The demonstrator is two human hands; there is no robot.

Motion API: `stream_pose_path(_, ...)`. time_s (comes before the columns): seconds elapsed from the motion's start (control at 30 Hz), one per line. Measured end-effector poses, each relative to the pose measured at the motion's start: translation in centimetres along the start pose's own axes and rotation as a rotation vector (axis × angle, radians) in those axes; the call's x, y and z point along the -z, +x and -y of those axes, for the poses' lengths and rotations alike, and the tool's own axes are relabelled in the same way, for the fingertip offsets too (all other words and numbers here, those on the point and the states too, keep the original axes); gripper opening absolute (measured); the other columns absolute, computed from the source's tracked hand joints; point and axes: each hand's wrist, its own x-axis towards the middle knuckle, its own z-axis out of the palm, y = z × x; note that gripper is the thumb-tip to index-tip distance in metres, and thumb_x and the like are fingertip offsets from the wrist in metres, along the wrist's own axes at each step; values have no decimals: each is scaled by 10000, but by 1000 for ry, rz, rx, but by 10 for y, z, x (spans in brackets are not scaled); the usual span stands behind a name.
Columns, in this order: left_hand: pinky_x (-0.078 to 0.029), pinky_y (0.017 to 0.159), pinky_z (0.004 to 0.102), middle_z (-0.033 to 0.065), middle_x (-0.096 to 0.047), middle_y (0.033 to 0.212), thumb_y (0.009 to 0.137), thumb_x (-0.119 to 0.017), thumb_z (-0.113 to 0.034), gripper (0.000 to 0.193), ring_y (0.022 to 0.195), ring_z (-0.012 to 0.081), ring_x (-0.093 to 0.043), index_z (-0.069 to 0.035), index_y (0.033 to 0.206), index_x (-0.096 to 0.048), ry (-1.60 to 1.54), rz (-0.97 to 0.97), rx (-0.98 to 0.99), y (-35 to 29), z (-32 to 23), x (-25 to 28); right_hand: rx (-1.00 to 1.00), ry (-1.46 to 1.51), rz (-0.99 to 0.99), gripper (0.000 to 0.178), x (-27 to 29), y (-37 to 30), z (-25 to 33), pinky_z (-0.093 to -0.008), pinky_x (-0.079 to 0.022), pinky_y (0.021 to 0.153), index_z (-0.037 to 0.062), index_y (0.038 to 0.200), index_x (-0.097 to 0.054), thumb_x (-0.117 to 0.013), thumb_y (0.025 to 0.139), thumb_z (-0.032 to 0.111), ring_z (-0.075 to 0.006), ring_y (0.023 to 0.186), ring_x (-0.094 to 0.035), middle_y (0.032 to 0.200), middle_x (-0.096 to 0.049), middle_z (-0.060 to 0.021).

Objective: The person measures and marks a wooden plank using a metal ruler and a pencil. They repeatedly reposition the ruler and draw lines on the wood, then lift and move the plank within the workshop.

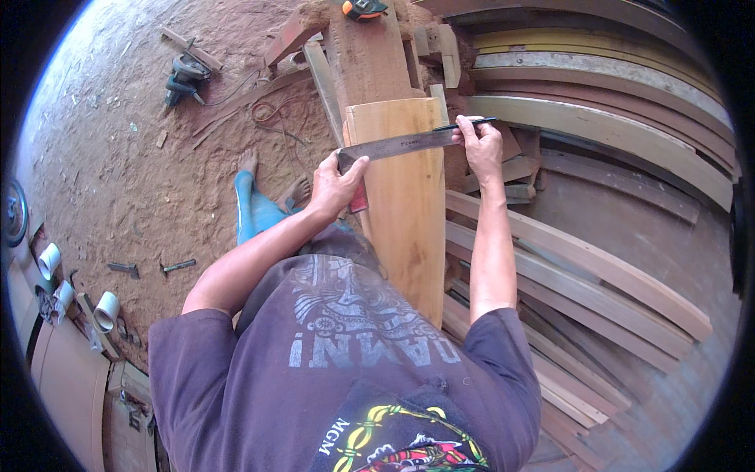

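A smooth pale wooden board (pixel 405 204) lies lengthwise in front of me. Across its width, near the far end, rests a steel try square (pixel 405 145) with a long flat blade. My left hand (pixel 336 182) is closed on the square's left end, at the board's left edge. At the other side, my right hand (pixel 480 145) pinches a dark pencil (pixel 472 123), its tip pointing left over the board just beyond the blade. Those right fingertips are close to the blade's right end. Beside the left wrist is a red object (pixel 359 198), partly hidden.
A black and orange tape measure (pixel 363 9) sits on the dusty plank (pixel 366 63) at the far end. Stacked timber (pixel 598 118) fills the right side. On the sawdust-covered floor at left lie a power tool (pixel 185 80) with its cord and a hammer (pixel 179 266).
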Motion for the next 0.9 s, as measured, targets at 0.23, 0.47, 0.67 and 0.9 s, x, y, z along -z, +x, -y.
stream_pose_path(0.23, -506, 703, 281, -18, -692, 863, 967, -756, -262, 252, 786, 61, -580, -17, 1002, -708, 56, -20, -15, 0, -2, 0, -103, 68, -48, 290, 8, 7, -9, -278, -558, 638, -22, 930, -746, -709, 999, 258, -107, 671, -692, 779, -744, -63)
stream_pose_path(0.47, -518, 731, 303, 2, -704, 870, 964, -749, -285, 285, 787, 87, -592, -9, 1021, -711, 54, -17, -55, -3, -9, 0, 260, -574, -110, 212, -5, -8, 32, -450, -566, 718, 52, 925, -725, -668, 985, 247, -392, 825, -718, 893, -730, -193)
stream_pose_path(0.67, -570, 849, 387, 173, -771, 1012, 938, -742, -319, 380, 932, 218, -737, 0, 1143, -710, 137, -17, -38, -2, -10, 4, 444, -711, 108, 161, -70, -45, 93, -457, -566, 704, 73, 894, -669, -700, 944, 224, -345, 784, -705, 884, -702, -134)
stream_pose_path(0.9, -574, 830, 398, 183, -767, 1025, 924, -729, -286, 371, 946, 230, -739, -5, 1164, -700, 129, 51, -57, 5, 5, 7, 519, -442, 227, 144, -133, -81, 143, -428, -581, 706, 55, 920, -689, -714, 936, 195, -347, 787, -720, 883, -722, -131)
